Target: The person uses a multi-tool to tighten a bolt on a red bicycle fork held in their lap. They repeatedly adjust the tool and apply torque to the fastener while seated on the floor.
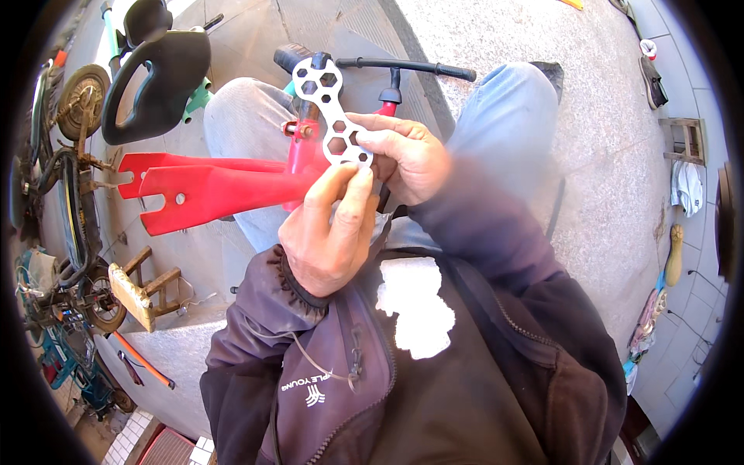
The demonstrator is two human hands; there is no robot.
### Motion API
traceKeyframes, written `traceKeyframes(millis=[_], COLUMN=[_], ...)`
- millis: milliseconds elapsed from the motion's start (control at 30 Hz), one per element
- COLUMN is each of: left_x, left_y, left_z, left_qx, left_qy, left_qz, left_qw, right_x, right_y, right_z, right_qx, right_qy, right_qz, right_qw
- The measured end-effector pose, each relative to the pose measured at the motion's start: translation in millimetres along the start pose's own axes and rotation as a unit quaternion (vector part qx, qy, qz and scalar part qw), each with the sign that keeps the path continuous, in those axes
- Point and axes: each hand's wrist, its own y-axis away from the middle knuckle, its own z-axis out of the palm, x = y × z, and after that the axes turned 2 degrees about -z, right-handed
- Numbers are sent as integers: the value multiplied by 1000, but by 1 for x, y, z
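Observation:
A flat silver multi-size wrench [329, 108] with several hexagonal holes stands upright in front of my chest. My right hand [407, 159] grips its lower end from the right. My left hand [329, 232] comes up from below, thumb and fingers pinching the same lower end. Behind the wrench lies a red bicycle frame [217, 186] across my knees, its forked ends pointing left. A black handlebar [403, 68] on a red stem runs behind the wrench.
A black bicycle seat [159, 70] and green frame sit at upper left. Wheels, chains and parts [74, 217] crowd the left edge. A small wooden stool [143, 291] stands lower left. Grey pavement lies to the right, with shoes [652, 77].

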Motion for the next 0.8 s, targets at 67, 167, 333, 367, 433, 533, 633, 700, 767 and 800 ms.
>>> traceKeyframes(millis=[67,167,333,367,433,533,633,700,767,800], left_x=[-1,0,-2,-3,-7,-6,4,15,16,17], left_y=[1,0,1,1,3,0,4,-2,-3,-4], left_z=[4,4,-1,-3,-7,-15,-14,-16,-22,-24], left_qx=[2,-1,11,15,25,56,83,117,117,117], left_qy=[-16,-52,-24,-12,-17,-17,127,237,299,329], left_qz=[-13,-6,4,4,17,9,-110,-181,-202,-212], left_qw=[1000,999,1000,1000,999,998,982,947,925,913], right_x=[3,4,8,8,9,0,-5,-17,-20,-21], right_y=[7,16,24,25,27,29,23,25,27,28], right_z=[3,12,18,21,22,17,-5,-5,-6,-6], right_qx=[22,49,66,69,49,43,89,64,37,32], right_qy=[21,30,129,133,139,236,554,684,749,743], right_qz=[-9,-27,-59,-63,-71,-102,-314,-373,-389,-404], right_qw=[999,998,988,987,987,965,766,623,535,533])
